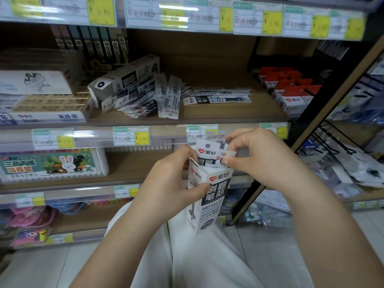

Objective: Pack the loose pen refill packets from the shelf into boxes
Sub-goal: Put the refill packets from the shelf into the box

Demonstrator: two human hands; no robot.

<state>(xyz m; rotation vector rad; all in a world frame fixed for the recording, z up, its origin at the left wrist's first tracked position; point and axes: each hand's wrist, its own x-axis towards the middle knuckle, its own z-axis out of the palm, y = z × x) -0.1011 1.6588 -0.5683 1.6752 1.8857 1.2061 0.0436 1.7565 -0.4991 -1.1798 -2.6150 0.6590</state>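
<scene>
- My left hand (172, 179) grips the upright box (207, 196), thumb across its front.
- My right hand (255, 154) pinches refill packets (209, 154) standing in the box mouth.
- More loose packets (145, 100) lie on the shelf (228, 115).
- Packets probably light, thin, slippery; best pinched by their card header.

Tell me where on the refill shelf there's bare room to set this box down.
Bare wood lies behind the flat packets, toward the back wall, and in a front strip between them and the red-topped boxes. Left of centre is crowded: a tipped box and fanned loose packets.
</scene>
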